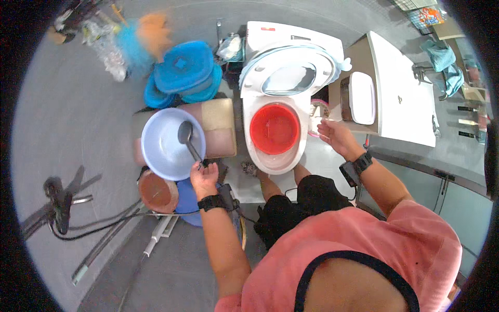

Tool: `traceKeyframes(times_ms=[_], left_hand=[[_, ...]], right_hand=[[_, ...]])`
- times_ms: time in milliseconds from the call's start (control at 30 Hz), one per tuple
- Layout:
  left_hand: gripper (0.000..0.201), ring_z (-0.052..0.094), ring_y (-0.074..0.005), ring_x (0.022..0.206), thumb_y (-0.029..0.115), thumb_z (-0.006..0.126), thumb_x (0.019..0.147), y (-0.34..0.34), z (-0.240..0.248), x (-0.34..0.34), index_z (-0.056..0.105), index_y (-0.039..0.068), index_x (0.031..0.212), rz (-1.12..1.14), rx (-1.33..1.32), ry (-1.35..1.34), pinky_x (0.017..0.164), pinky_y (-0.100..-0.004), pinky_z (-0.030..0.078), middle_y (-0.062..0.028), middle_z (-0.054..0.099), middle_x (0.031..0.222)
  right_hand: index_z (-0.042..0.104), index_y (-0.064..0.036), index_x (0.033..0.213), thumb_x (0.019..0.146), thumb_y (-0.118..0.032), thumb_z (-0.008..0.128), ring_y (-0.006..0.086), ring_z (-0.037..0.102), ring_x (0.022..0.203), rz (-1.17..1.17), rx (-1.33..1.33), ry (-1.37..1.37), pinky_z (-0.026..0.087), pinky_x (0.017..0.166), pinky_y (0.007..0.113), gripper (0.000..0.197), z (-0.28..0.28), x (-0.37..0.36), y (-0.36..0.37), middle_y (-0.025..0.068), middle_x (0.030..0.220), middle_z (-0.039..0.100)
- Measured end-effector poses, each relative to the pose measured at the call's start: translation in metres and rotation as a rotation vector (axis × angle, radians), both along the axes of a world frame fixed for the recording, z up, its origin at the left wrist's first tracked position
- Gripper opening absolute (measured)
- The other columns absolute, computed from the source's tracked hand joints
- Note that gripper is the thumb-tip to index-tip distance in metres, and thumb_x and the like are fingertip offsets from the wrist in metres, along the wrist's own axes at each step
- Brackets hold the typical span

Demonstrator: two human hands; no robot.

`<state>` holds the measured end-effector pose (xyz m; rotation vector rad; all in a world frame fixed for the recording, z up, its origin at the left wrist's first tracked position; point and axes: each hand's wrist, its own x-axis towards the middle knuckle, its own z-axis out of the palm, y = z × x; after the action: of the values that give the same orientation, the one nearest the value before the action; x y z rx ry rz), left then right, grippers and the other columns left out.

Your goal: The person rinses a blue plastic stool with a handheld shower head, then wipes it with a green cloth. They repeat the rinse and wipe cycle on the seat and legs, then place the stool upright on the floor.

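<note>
My left hand (204, 179) grips the handle end of a dark ladle (185, 132) at the near rim of a pale blue basin (163, 148). The ladle's head hangs over the inside of the basin. Out to the right, my right hand (338, 138) is held up with its fingers stretched and holds nothing. Between both hands, a red bucket (274, 130) sits in the bowl of a white toilet (278, 167), whose lid (290, 73) is raised. What the red bucket contains is hard to make out.
A blue lidded bin (184, 67) stands behind the basin. Left of me are a brown round tub (157, 191) and a shower fitting (60, 205) with a hose. A white cabinet (403, 88) with a white-lidded container (362, 98) is at the right.
</note>
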<state>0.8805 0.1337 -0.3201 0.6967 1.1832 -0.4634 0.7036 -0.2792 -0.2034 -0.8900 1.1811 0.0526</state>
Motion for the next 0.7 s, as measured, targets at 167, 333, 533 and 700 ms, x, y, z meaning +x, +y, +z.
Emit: traceKeyframes(times_ms=[167, 333, 533, 700], left_hand=[[0.051, 0.054, -0.0252, 0.094, 0.021, 0.065, 0.083, 0.032, -0.088, 0.011, 0.044, 0.001, 0.125, -1.265, 1.020, -0.807, 0.080, -0.0391, 0.050, -0.0146, 0.053, 0.107], [0.036, 0.061, -0.0298, 0.088, 0.019, 0.063, 0.084, 0.056, -0.162, 0.058, 0.057, -0.003, 0.112, -0.905, 0.631, -0.706, 0.078, -0.0421, 0.051, -0.0159, 0.062, 0.102], [0.056, 0.061, -0.0318, 0.093, 0.038, 0.052, 0.095, 0.045, -0.208, 0.073, 0.056, -0.015, 0.111, -0.697, 0.606, -0.295, 0.079, -0.0466, 0.050, -0.0197, 0.062, 0.110], [0.048, 0.062, -0.0329, 0.091, 0.038, 0.053, 0.094, 0.068, -0.244, 0.076, 0.058, -0.008, 0.108, -0.920, 0.529, -0.277, 0.078, -0.0442, 0.050, -0.0189, 0.064, 0.103]], right_hand=[[0.057, -0.0079, 0.112, 0.095, -0.028, 0.054, 0.0180, 0.054, 0.104, 0.000, 0.019, 0.083, 0.042, 0.094, 0.037, 0.026, -0.022, -0.041, -0.012, 0.0049, 0.109, 0.059], [0.057, -0.0066, 0.115, 0.095, -0.031, 0.056, 0.0186, 0.054, 0.106, 0.004, -0.016, 0.118, 0.043, 0.094, 0.035, 0.032, -0.031, -0.055, -0.014, 0.0066, 0.115, 0.060], [0.055, -0.0042, 0.122, 0.096, -0.030, 0.055, 0.0170, 0.055, 0.109, 0.083, -0.094, 0.150, 0.044, 0.092, 0.033, 0.036, -0.041, -0.071, -0.003, 0.0071, 0.118, 0.060], [0.055, -0.0028, 0.122, 0.095, -0.033, 0.056, 0.0180, 0.055, 0.105, 0.101, -0.025, 0.144, 0.044, 0.092, 0.034, 0.040, -0.062, -0.089, 0.006, 0.0077, 0.115, 0.060]])
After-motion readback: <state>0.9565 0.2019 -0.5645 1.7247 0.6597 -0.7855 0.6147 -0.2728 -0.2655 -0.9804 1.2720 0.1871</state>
